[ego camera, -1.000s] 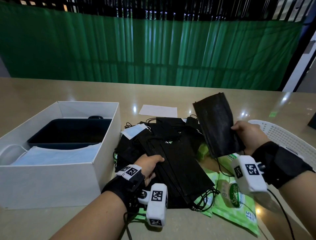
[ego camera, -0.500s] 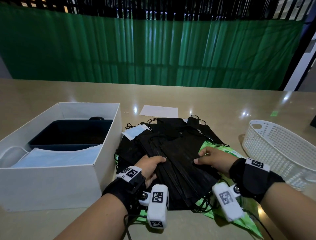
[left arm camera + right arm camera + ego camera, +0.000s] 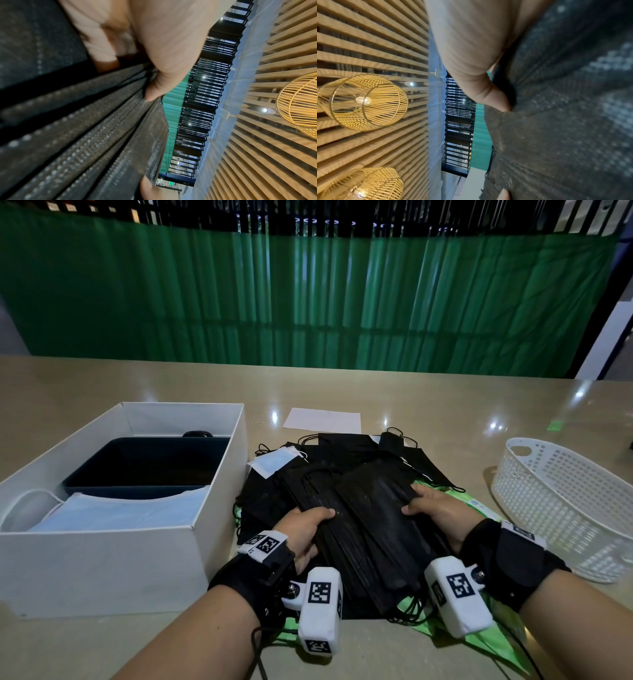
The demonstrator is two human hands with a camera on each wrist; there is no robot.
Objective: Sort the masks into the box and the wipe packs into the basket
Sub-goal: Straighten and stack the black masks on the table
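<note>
A stack of black masks point(image 3: 370, 529) lies fanned over the mask pile in the middle of the table. My left hand point(image 3: 305, 529) grips the stack's left edge, thumb on top; the left wrist view shows the thumb point(image 3: 159, 86) pressed on the layered mask edges point(image 3: 85, 135). My right hand point(image 3: 438, 508) grips the stack's right edge, its thumb point(image 3: 491, 97) on the black fabric point(image 3: 565, 121). Green wipe packs point(image 3: 479, 642) lie under the pile, mostly hidden. The white box point(image 3: 102, 563) at the left holds a light blue mask point(image 3: 116, 511). The white basket point(image 3: 565, 508) stands at the right.
A dark blue tray point(image 3: 144, 463) sits inside the box behind the blue mask. One light blue mask point(image 3: 274, 462) lies on the pile's far left corner. A white sheet of paper point(image 3: 322, 421) lies behind the pile. A green curtain hangs beyond the table's far edge.
One second ago my right hand held a single black mask up in the air. It has come down and laid it on the stack, and now grips the stack's right edge.
</note>
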